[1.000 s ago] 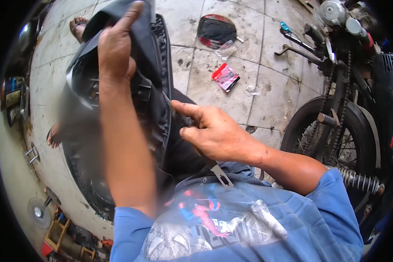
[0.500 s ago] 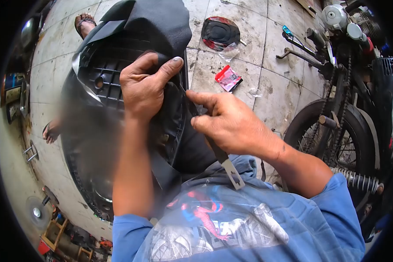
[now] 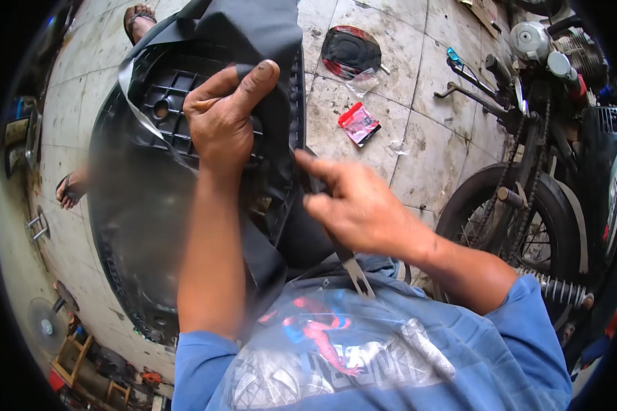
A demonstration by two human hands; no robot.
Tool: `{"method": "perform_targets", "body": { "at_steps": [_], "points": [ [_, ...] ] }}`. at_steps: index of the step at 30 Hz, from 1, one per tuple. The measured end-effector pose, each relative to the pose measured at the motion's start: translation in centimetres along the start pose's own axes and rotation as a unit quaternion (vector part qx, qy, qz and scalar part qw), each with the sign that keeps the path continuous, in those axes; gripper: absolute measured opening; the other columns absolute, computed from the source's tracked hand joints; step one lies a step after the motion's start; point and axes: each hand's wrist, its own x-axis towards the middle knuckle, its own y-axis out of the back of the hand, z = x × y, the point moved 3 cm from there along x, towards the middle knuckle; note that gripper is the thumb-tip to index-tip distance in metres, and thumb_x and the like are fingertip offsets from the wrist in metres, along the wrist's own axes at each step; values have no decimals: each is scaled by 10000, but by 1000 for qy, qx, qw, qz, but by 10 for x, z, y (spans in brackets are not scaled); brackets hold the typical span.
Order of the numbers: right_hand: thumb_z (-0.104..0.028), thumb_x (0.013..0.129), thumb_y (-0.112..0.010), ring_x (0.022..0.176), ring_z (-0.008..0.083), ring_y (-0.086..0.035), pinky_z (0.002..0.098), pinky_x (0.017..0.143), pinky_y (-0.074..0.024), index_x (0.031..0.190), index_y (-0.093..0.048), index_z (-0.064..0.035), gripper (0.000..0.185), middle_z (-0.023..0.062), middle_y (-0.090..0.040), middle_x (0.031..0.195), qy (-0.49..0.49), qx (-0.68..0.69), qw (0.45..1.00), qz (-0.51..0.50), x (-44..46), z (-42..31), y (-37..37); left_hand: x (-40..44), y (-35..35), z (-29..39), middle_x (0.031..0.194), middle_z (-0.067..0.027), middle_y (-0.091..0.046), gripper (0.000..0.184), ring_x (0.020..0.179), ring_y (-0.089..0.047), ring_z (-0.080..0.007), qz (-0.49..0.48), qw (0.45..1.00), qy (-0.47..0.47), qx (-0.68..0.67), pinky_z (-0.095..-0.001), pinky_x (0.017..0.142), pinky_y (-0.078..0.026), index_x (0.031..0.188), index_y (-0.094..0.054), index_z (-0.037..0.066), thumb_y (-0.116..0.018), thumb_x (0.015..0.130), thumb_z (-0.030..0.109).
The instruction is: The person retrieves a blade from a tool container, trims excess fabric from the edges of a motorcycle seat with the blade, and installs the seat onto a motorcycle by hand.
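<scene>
An upturned motorcycle seat [image 3: 106, 226] with a ribbed black plastic base lies before me. My left hand [image 3: 223, 116] is closed on the loose black seat cover [image 3: 250, 31], pulled up over the base, with the thumb pointing up. My right hand [image 3: 367, 205] is closed around a knife-like tool [image 3: 353, 270]. Its dark grip and slotted metal end point down toward my shirt. The tool's other end meets the cover at the seat's right edge, partly hidden by my fingers. A pale strip [image 3: 134, 109] runs along the cover's left edge.
On the tiled floor lie a black-and-red pad [image 3: 351, 51], a red packet [image 3: 358, 125] and clear plastic scraps. A partly dismantled motorcycle [image 3: 528, 192] stands at right. Another person's sandalled feet [image 3: 140, 20] are at left. A fan [image 3: 46, 325] sits lower left.
My left hand has shifted slightly left and up with the cover. My right hand, blurred now, has moved slightly down with the tool. The view has shifted a little.
</scene>
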Motion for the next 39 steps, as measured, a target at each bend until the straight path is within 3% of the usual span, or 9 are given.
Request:
{"method": "perform_targets", "body": {
  "at_steps": [6, 12, 14, 26, 28, 30, 34, 36, 39],
  "points": [
    [-85, 881, -508, 517, 70, -512, 282, 516, -444, 1481, -356, 80, 641, 31, -532, 572, -18, -6, 1000, -11, -13, 4, -15, 10, 2, 10, 857, -50, -739, 208, 701, -658, -110, 47, 930, -225, 288, -211, 664, -512, 1066, -770, 55, -715, 869, 16],
    [-84, 891, -528, 508, 76, -519, 282, 514, -455, 1482, -341, 89, 644, 36, -538, 561, -4, -60, 998, 4, -26, -1, -31, 15, 2, 8, 859, -53, -744, 189, 725, -675, -96, 97, 958, -206, 174, -213, 653, -520, 1059, -768, 45, -712, 881, 20],
    [-107, 845, -539, 780, 440, -676, 456, 741, -530, 1365, -443, 135, 582, 329, -619, 776, -5, -65, 998, 24, -21, -3, -32, 17, 1, -1, 803, -27, -732, 111, 688, -654, -65, 157, 960, 56, -225, -199, 616, -508, 947, -767, -8, -761, 871, 73],
    [-116, 854, -536, 769, 388, -699, 421, 750, -539, 1409, -404, 128, 620, 302, -653, 791, -88, -26, 996, -14, -40, 0, -65, 35, 18, 5, 840, -64, -739, 150, 739, -684, -105, 231, 935, 81, -259, -215, 665, -544, 937, -741, -9, -785, 856, 109],
    [-106, 919, -570, 557, 57, -482, 256, 527, -430, 1494, -334, 74, 647, -3, -521, 627, -65, -41, 996, -39, -49, -3, -71, 36, 27, 3, 893, -86, -747, 180, 817, -700, -121, 238, 929, 89, -270, -228, 729, -567, 1029, -736, -8, -752, 885, 99],
    [-55, 948, -566, 572, 47, -466, 242, 526, -418, 1532, -312, 11, 639, -40, -512, 664, -102, 66, 992, -41, -55, -8, -61, 37, 34, 3, 881, -69, -744, 221, 804, -702, -118, 188, 928, 95, -307, -231, 714, -566, 1055, -726, -9, -762, 882, 123],
    [-50, 972, -576, 531, 108, -564, 273, 490, -489, 1561, -295, -101, 654, 8, -577, 681, -29, 201, 976, 74, -70, -26, -22, 34, 45, 41, 806, -122, -732, 459, 753, -700, -192, 25, 927, 274, 254, -333, 734, -555, 971, -731, -60, -813, 829, 369],
    [-98, 986, -566, 498, 151, -579, 296, 484, -518, 1513, -350, -42, 573, 59, -584, 651, 24, 230, 961, 150, -67, -15, -4, 20, 59, 64, 982, -199, -719, 493, 931, -681, -365, 52, 854, 152, 496, -424, 848, -524, 1044, -714, -15, -792, 817, 415],
    [-149, 1008, -586, 571, 146, -607, 289, 520, -515, 1333, -477, -9, 370, 56, -588, 707, 80, 302, 939, 145, -57, 4, 13, -24, 69, 124, 890, -158, -657, 439, 807, -624, -277, -2, 853, 148, 501, -394, 717, -493, 958, -673, -11, -806, 797, 376]
  ]
}}
